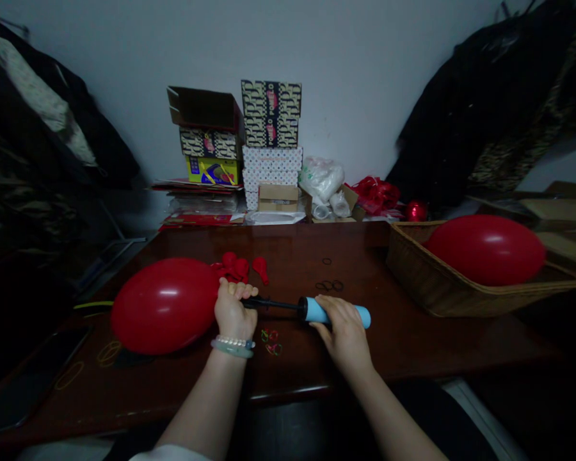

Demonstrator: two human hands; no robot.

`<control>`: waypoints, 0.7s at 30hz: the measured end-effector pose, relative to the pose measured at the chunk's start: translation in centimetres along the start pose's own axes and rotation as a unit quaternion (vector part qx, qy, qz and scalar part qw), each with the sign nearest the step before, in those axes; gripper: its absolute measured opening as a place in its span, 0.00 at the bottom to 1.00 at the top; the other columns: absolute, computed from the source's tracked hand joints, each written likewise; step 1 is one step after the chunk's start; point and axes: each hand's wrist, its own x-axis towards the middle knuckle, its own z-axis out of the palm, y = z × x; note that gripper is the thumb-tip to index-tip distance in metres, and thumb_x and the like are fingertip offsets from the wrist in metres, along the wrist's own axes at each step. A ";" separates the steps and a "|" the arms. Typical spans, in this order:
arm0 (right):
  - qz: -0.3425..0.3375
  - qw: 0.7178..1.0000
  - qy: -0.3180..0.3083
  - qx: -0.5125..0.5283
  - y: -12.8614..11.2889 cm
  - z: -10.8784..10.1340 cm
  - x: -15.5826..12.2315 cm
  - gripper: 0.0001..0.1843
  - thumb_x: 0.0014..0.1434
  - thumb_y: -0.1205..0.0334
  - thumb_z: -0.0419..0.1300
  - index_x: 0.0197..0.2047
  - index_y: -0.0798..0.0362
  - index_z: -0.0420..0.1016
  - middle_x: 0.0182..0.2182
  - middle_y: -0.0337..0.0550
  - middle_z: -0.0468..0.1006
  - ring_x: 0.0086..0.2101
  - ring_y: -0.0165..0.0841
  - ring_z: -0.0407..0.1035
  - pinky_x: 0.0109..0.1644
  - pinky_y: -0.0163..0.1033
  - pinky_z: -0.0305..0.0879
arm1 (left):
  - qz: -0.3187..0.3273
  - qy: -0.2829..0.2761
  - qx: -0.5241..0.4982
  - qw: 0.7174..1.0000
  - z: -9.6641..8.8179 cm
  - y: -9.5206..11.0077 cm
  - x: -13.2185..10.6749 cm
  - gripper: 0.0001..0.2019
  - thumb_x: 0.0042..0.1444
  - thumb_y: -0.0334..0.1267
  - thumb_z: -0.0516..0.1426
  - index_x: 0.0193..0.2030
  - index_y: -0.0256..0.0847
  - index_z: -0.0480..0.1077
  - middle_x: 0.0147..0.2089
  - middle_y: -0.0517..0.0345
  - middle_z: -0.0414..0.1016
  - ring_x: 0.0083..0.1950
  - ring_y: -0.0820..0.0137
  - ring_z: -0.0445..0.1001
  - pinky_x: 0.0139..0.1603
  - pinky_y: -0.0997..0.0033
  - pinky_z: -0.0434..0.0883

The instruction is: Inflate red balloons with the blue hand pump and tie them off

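A large inflated red balloon [166,306] lies over the left part of the table. Its neck end goes into my left hand [234,310], whose closed fingers wrap round it together with the black nozzle end of a hand pump; how the two join is hidden. The black rod of the pump is drawn out between my hands. My right hand [343,323] grips the light-blue barrel of the balloon pump [315,310]. Behind my left hand sit several uninflated red balloons [230,264]. Small coloured rubber bands [272,342] lie between my forearms.
A wicker basket [427,288] at the right holds another inflated red balloon [487,250]. Dark bands [329,285] lie mid-table. Yellow bands [109,353] and a dark flat phone or tablet [31,378] are at the left. Stacked boxes [272,160] stand against the wall.
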 end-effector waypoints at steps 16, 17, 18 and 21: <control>-0.015 0.999 -0.014 0.026 -1.8 0.5 0.3 0.24 0.59 0.55 0.61 0.57 0.50 0.67 0.50 0.48 0.75 0.50 0.42 0.68 0.54 0.51 0.64 | -0.023 -0.016 0.018 0.999 0.1 -2.4 -1.2 0.22 0.62 0.43 0.53 0.20 0.41 0.48 0.16 0.69 0.47 0.16 0.78 0.51 0.22 0.74 0.58; -0.018 0.999 -0.013 0.023 -1.6 0.3 0.5 0.24 0.59 0.54 0.61 0.58 0.50 0.67 0.51 0.47 0.75 0.50 0.42 0.68 0.54 0.51 0.64 | -0.020 -0.011 0.017 1.000 0.1 -1.9 -0.9 0.22 0.62 0.43 0.53 0.20 0.41 0.48 0.16 0.69 0.47 0.16 0.78 0.51 0.21 0.74 0.57; -0.021 1.000 -0.012 0.019 -1.3 0.2 0.6 0.24 0.59 0.54 0.61 0.58 0.50 0.66 0.51 0.47 0.75 0.51 0.42 0.67 0.55 0.51 0.64 | -0.015 -0.007 0.014 1.000 0.1 -1.4 -0.5 0.22 0.63 0.42 0.52 0.20 0.41 0.48 0.15 0.69 0.47 0.16 0.78 0.51 0.21 0.74 0.57; -0.027 1.000 -0.010 0.005 -0.2 -0.3 0.8 0.25 0.59 0.53 0.60 0.59 0.49 0.66 0.51 0.47 0.75 0.51 0.42 0.68 0.56 0.53 0.63 | -0.004 0.004 0.004 1.000 0.1 0.2 0.5 0.22 0.63 0.40 0.50 0.20 0.41 0.46 0.15 0.68 0.47 0.16 0.78 0.52 0.21 0.74 0.57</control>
